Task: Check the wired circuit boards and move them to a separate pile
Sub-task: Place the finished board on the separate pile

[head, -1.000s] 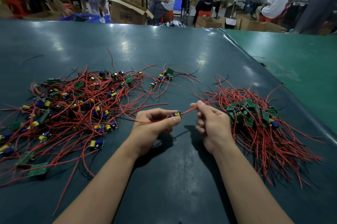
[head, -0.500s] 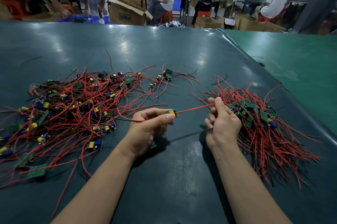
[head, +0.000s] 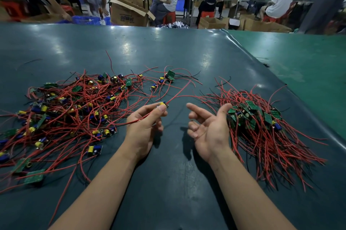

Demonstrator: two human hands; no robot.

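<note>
Your left hand (head: pixel 145 126) pinches one wired board (head: pixel 162 105) at thumb and fingertips; your right hand (head: pixel 209 126) is palm-up, fingers loosely spread, gripping nothing, beside the sorted pile (head: pixel 262 128)

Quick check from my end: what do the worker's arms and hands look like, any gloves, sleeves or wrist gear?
Both forearms are bare up to the frame's lower edge, with no sleeves visible. The left hand and right hand wear no gloves. No rings, watch, wrist strap or cables show on either.
</note>
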